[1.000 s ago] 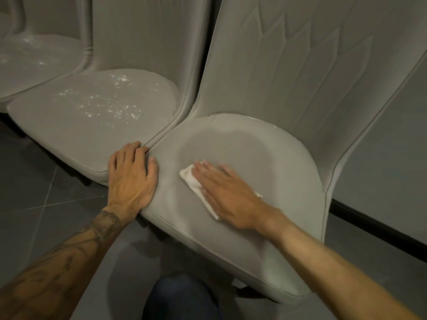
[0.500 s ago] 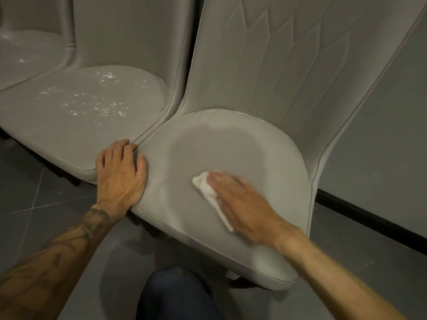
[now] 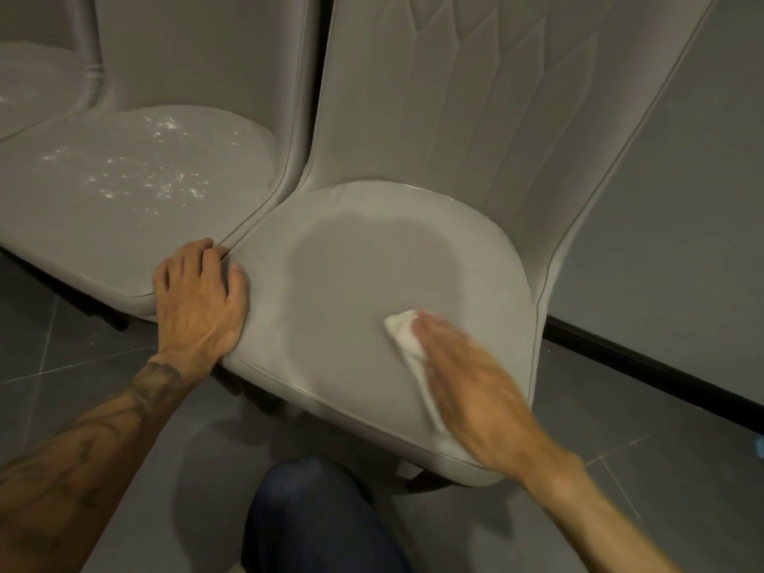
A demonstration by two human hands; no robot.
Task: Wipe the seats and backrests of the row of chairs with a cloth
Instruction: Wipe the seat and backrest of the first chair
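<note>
The cloth (image 3: 407, 337) is being pressed onto the near right part of the seat (image 3: 351, 275) under the right grip (image 3: 475, 390), with its white, crumpled end showing to the left of the fingers. That grip is being held open, fingers straight. The left grip (image 3: 198, 299) is being rested open on the seat's left edge.

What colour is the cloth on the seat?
White; the cloth shows best in the head view, under the right hand on the grey seat.

The cloth (image 3: 407, 339) lies on the right seat (image 3: 330, 324) (under the right hand (image 3: 475, 390)), left of a wall (image 3: 682, 241).
</note>
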